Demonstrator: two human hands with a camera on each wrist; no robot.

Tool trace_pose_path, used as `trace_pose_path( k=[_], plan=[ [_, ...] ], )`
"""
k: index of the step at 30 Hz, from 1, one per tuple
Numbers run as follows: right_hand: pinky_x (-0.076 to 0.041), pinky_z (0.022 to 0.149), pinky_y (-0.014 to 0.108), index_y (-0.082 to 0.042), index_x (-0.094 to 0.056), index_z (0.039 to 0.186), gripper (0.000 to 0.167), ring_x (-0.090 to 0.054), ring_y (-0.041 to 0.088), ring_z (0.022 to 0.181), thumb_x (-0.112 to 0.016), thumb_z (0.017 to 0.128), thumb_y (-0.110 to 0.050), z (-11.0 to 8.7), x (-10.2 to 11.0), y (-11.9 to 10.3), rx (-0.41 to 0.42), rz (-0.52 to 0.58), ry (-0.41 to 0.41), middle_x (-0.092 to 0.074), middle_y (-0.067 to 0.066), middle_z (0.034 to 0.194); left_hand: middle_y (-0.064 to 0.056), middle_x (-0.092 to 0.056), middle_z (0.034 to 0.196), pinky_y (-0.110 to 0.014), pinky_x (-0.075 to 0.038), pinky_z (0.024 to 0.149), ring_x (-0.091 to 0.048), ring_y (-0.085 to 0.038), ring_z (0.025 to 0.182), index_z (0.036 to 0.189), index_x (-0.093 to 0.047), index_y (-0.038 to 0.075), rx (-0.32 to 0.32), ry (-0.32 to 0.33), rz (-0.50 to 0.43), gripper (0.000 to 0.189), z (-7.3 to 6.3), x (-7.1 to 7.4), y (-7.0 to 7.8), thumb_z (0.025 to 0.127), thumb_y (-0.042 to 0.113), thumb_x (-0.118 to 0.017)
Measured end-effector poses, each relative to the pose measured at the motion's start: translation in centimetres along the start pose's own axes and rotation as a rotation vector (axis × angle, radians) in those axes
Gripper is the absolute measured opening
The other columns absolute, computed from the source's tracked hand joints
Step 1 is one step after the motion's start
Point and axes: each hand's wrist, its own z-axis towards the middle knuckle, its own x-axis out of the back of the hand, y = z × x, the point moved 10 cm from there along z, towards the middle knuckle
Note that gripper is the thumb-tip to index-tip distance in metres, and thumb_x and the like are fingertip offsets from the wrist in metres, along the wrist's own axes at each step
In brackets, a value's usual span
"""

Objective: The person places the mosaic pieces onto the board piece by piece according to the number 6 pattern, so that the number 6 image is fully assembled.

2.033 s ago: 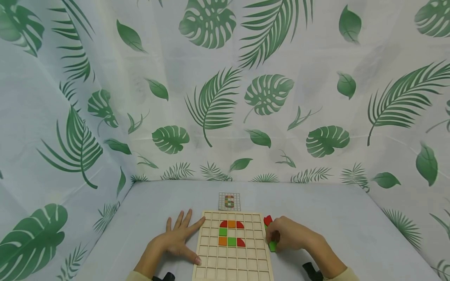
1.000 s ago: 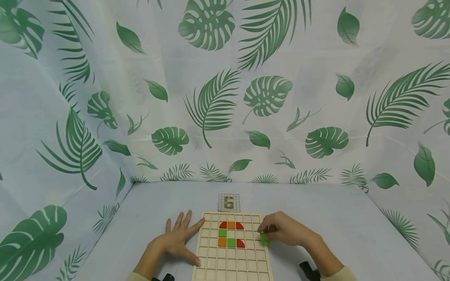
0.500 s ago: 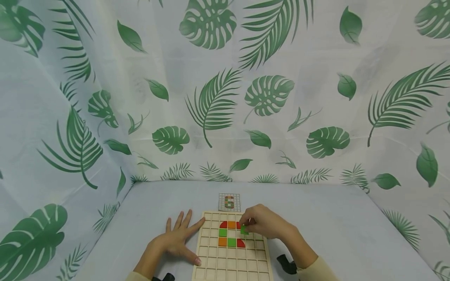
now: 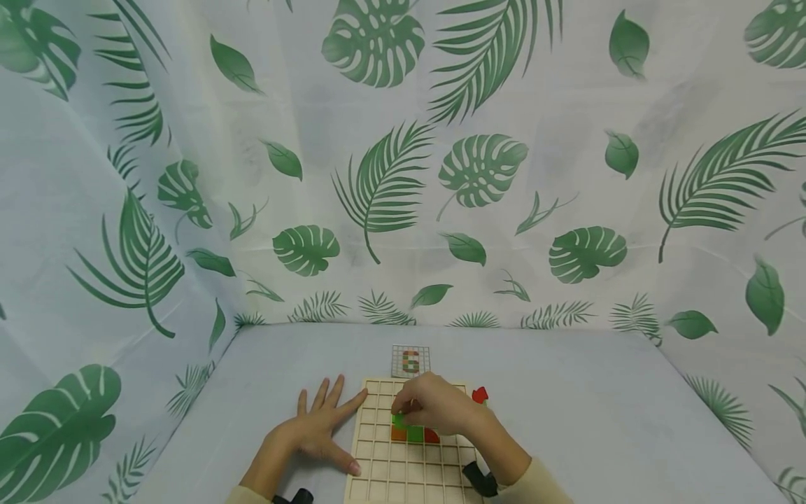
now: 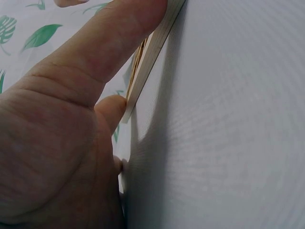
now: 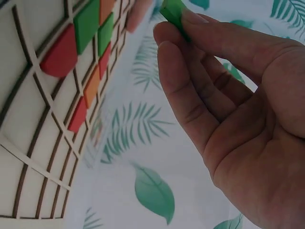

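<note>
A wooden grid board (image 4: 384, 483) lies flat on the table. Spread fingers of my left hand (image 4: 315, 428) rest at its left edge, with the index fingertip and thumb touching the rim (image 5: 151, 50). Between thumb and fingertips, my right hand (image 4: 441, 406) pinches a green tile (image 6: 173, 13), held over the left part of the tile pattern. An orange tile (image 6: 91, 88), a red tile (image 6: 59, 52) and a green tile (image 6: 86, 26) are among those set in the grid cells. In the head view the right hand covers the pattern's upper part.
Behind the board lies a small gridded card (image 4: 411, 361) printed with a coloured figure. Loose red pieces (image 4: 481, 395) sit by the board's right edge, with a bit of green below. A leaf-printed cloth (image 4: 403, 210) hangs behind the table.
My right hand has picked up a green tile from beside the board's right edge and carried it leftward over the pattern. The left hand has stayed in place.
</note>
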Motion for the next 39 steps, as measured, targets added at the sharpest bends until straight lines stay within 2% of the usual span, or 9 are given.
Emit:
trace_pose_path(
  k=[8, 21, 32, 39],
  plan=[
    [-0.057, 0.075, 0.016, -0.010, -0.083, 0.103, 0.017, -0.068, -0.003, 0.082, -0.080, 0.088, -0.001, 0.2, -1.0, 0.0, 0.004, -0.035, 0.005, -0.079, -0.007, 0.098, -0.022, 0.009, 0.174, -0.081, 0.015, 0.114, 0.016, -0.050, 0.158, 0.166, -0.021, 0.038, -0.010, -0.001, -0.009, 0.129, -0.1, 0.1, 0.1, 0.062, 0.073, -0.088],
    [-0.053, 0.069, 0.012, -0.012, -0.084, 0.093, 0.019, -0.061, -0.006, 0.073, -0.080, 0.084, 0.004, 0.2, -2.4, 0.2, 0.041, -0.073, -0.012, -0.078, -0.009, 0.086, -0.023, 0.006, 0.174, -0.082, 0.013, 0.115, 0.014, -0.050, 0.158, 0.166, -0.022, 0.038, -0.012, 0.000, -0.004, 0.128, -0.1, 0.2, 0.1, 0.061, 0.074, -0.088],
    [-0.052, 0.066, 0.012, -0.015, -0.084, 0.092, 0.013, -0.060, -0.008, 0.069, -0.084, 0.084, -0.004, 0.4, -3.5, 0.5, 0.021, -0.084, -0.036, -0.076, -0.014, 0.083, -0.022, 0.006, 0.174, -0.081, 0.013, 0.115, 0.014, -0.049, 0.159, 0.166, -0.022, 0.039, -0.002, 0.001, 0.001, 0.128, -0.1, 0.1, 0.0, 0.061, 0.075, -0.087],
    [-0.053, 0.064, 0.013, -0.015, -0.084, 0.090, 0.015, -0.060, -0.007, 0.067, -0.083, 0.083, -0.002, 0.3, -3.6, 0.8, -0.018, -0.064, -0.047, -0.076, -0.012, 0.080, -0.022, 0.006, 0.174, -0.081, 0.013, 0.115, 0.014, -0.049, 0.159, 0.165, -0.022, 0.039, 0.010, -0.002, 0.001, 0.129, 0.0, 0.1, -0.1, 0.060, 0.076, -0.087]
  ],
)
